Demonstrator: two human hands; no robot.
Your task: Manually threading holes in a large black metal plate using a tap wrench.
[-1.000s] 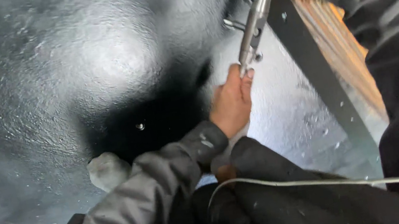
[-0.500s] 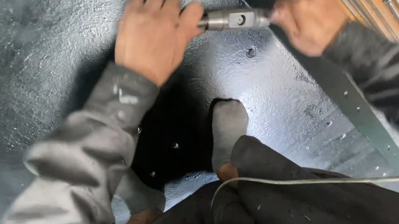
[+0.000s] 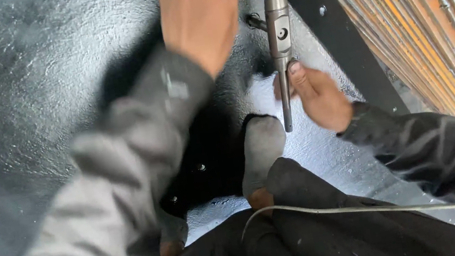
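A: Where is the tool?

B: The tap wrench (image 3: 279, 34) stands up the middle top of the view, over the dark, wet-looking floor (image 3: 20, 88) and just beside the black steel bar (image 3: 343, 49). Its long axis runs nearly straight up and down the picture — top end out of frame, bottom end a thin rod tip close above a grey sock (image 3: 261, 150).

A: And the hands?

B: The right hand (image 3: 317, 95) is at the lower handle, just below the square body with the round hole. Its fingers (image 3: 294, 71) curl against the rod — a loose, narrow hold, thumb side up. The left hand (image 3: 200, 10) is higher and to the left of the wrench, blurred; I cannot tell whether it grips the upper handle or is only near it, nor how far it is closed.

A: Which hand is nearer?

B: The right one, touching. The left has a visible gap to the wrench body.

A: Anything else about?

B: A white cable (image 3: 374, 208) crosses the dark trousers (image 3: 317, 235) at the bottom. At the right, a stack of rusty orange metal bars (image 3: 436, 22) slants away behind the black bar. The grey sleeve (image 3: 121, 187) of the left arm fills the left middle.
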